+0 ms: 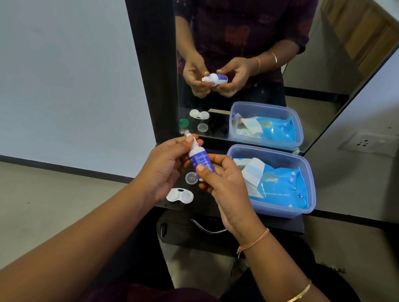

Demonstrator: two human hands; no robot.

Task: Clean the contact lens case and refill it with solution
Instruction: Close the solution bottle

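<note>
A small white solution bottle (199,157) with a purple label is held tilted above the black shelf (284,223). My right hand (224,185) grips its lower body. My left hand (167,164) pinches the white tip at the bottle's upper end with thumb and fingers. Below the hands the white contact lens case (180,195) lies open on the shelf. A clear round cap (190,177) sits just behind the case, partly hidden by my right thumb.
A clear plastic tub (310,184) holding a blue wet-wipes pack and loose wipes stands at the right of the shelf. A mirror (325,65) behind the shelf reflects the scene, including a green cap. A metal drawer handle (207,228) sits below the shelf.
</note>
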